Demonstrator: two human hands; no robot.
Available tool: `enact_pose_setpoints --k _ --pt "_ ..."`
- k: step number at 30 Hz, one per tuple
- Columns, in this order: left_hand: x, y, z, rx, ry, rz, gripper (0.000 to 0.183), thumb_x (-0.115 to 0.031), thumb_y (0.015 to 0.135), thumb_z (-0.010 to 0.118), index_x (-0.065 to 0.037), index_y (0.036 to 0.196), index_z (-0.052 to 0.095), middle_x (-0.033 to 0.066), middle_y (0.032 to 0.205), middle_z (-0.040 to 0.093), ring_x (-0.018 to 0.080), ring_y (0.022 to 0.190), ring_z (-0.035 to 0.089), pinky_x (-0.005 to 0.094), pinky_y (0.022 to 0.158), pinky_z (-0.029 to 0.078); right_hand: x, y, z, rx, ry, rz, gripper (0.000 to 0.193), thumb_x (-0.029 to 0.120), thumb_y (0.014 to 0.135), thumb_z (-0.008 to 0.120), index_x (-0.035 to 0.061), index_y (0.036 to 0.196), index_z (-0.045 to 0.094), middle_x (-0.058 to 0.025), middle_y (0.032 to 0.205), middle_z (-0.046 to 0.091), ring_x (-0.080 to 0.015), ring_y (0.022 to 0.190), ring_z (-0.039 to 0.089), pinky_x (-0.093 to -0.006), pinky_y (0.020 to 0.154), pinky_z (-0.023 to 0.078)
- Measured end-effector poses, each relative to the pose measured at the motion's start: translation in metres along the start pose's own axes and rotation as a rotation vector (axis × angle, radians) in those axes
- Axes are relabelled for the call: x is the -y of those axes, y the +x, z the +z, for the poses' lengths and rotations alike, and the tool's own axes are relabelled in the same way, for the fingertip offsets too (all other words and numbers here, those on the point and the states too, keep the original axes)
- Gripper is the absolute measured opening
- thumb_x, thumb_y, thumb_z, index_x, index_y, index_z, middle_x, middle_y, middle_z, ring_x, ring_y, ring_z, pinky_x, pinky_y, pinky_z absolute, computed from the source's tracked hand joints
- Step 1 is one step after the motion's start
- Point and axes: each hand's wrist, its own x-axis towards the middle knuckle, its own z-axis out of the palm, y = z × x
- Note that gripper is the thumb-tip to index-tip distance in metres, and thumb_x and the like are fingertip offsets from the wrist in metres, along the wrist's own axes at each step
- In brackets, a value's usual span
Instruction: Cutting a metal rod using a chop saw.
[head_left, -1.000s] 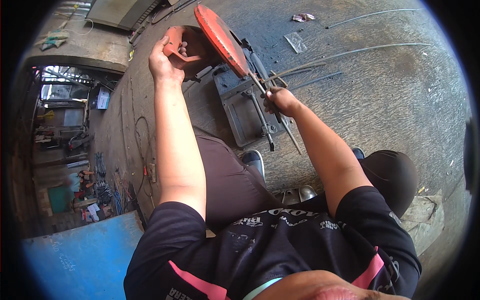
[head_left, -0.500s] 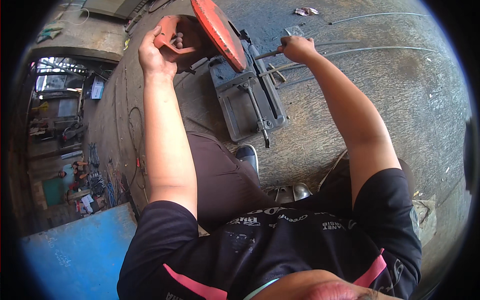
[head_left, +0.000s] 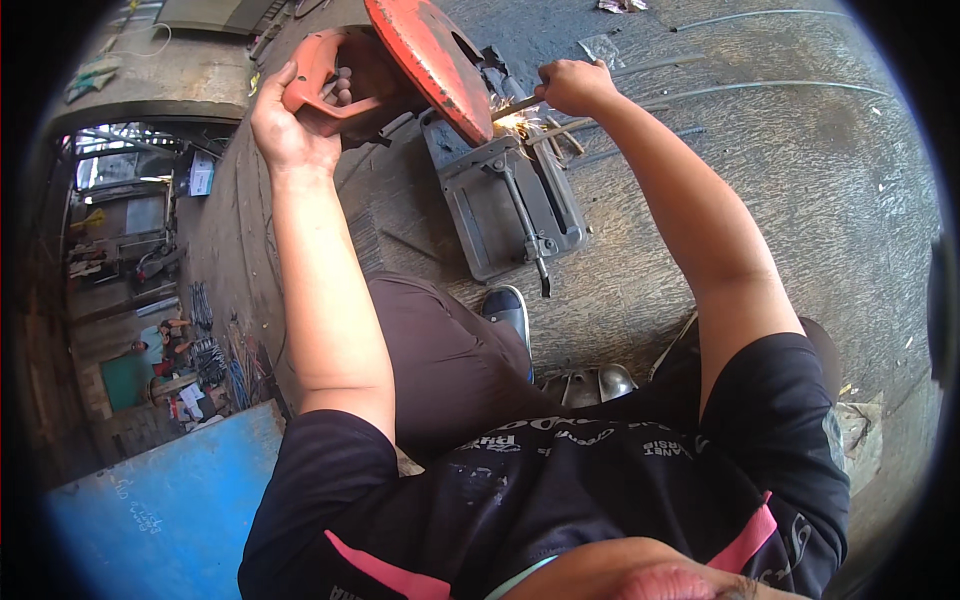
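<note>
My left hand (head_left: 290, 130) is closed round the orange handle (head_left: 312, 65) of a chop saw. Its orange blade guard (head_left: 428, 72) is tilted over the grey base (head_left: 468, 238). My right hand (head_left: 580, 88) grips a thin metal rod (head_left: 515, 107) whose end reaches the guard's lower edge. Bright sparks (head_left: 517, 124) fly where rod and saw meet; the blade's contact is hidden by the guard. Beyond my right hand a rod continues to the right, seemingly the same one. On the base, the vise screw (head_left: 515, 205) runs toward me.
Long metal rods (head_left: 770, 87) lie on the floor to the right. Short rod pieces (head_left: 570, 138) sit beside the saw. My shoe (head_left: 507, 312) is close to the base. At left are a blue sheet (head_left: 180, 500) and, farther off, another person (head_left: 160, 345) among bundled rods.
Sparks have appeared at the saw. My left hand and the handle have shifted slightly left; my right hand has brought the rod left, toward the guard.
</note>
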Motion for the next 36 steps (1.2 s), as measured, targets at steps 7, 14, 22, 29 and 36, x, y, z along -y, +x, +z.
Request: enact_pose_setpoints --k 7,14,22,29,36 --pt "-0.001 0.000 0.004 -0.031 -0.012 0.003 0.053 -0.028 0.089 0.047 0.011 0.123 0.044 0.0241 0.109 0.055 0.0342 0.095 0.056 0.0434 0.084 0.046 -0.006 0.002 0.013 0.008 0.063 0.028 0.033 0.038 0.086 0.051 0.0183 0.109 0.064 -0.0060 0.113 0.065 -0.0248 0.109 0.060 -0.0506 0.098 0.035" --pt "-0.002 0.000 0.001 -0.022 -0.008 0.001 0.052 -0.027 0.089 0.047 0.012 0.123 0.045 0.0243 0.108 0.056 0.0342 0.093 0.057 0.0440 0.083 0.047 -0.002 0.001 0.009 0.005 0.033 0.008 0.032 0.037 0.086 0.050 0.0187 0.109 0.064 -0.0059 0.112 0.066 -0.0248 0.110 0.059 -0.0497 0.098 0.036" --pt "-0.001 0.000 0.000 -0.006 -0.011 0.010 0.051 -0.027 0.089 0.047 0.011 0.124 0.045 0.0233 0.107 0.058 0.0331 0.091 0.058 0.0416 0.080 0.047 -0.001 -0.002 0.009 -0.007 0.026 0.014 0.032 0.034 0.085 0.050 0.0176 0.108 0.065 -0.0062 0.111 0.066 -0.0246 0.108 0.060 -0.0468 0.096 0.037" --pt "0.000 -0.001 0.001 -0.010 -0.018 0.006 0.051 -0.028 0.089 0.047 0.010 0.124 0.046 0.0226 0.107 0.057 0.0319 0.090 0.058 0.0403 0.080 0.047 0.000 -0.002 0.008 -0.008 0.005 0.004 0.032 0.034 0.085 0.049 0.0175 0.107 0.065 -0.0061 0.109 0.067 -0.0242 0.107 0.061 -0.0469 0.096 0.037" --pt "0.002 0.000 -0.001 -0.003 -0.040 0.008 0.051 -0.028 0.089 0.047 0.010 0.123 0.046 0.0225 0.108 0.056 0.0312 0.091 0.056 0.0410 0.081 0.047 -0.001 -0.001 0.009 -0.006 0.010 -0.006 0.032 0.035 0.084 0.050 0.0175 0.106 0.065 -0.0070 0.108 0.067 -0.0244 0.105 0.062 -0.0470 0.095 0.037"
